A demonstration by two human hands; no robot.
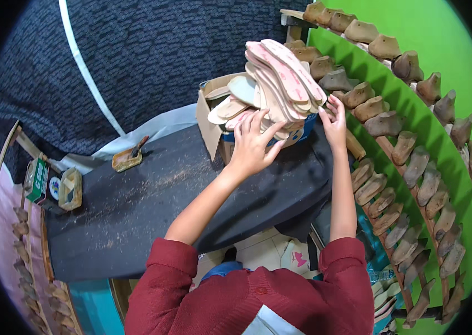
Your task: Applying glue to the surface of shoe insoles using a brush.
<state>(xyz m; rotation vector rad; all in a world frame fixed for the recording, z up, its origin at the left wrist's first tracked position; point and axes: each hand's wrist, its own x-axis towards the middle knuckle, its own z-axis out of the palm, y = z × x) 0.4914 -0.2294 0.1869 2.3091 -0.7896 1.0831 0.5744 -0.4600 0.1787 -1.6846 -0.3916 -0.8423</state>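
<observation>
Both hands are up at the stack of insoles [280, 84] heaped in a cardboard box [209, 120] at the far edge of the black tabletop [135, 212]. The left hand [251, 146] presses spread, open fingers against the pile's front; the right hand [333, 120] steadies its side, fingers loosely curled — no closed grip on either. The pile leans (fanned well above the box) and could slide off toward the rack of wooden shoe lasts [403, 162].

Your body, seen from above. You wear a dark red top; its sleeves are pushed up above the elbows, cuffs bunched in soft folds. One round button of the same red sits on the chest. Below the button shows a pale grey panel. Forearms and both hands are bare.
</observation>
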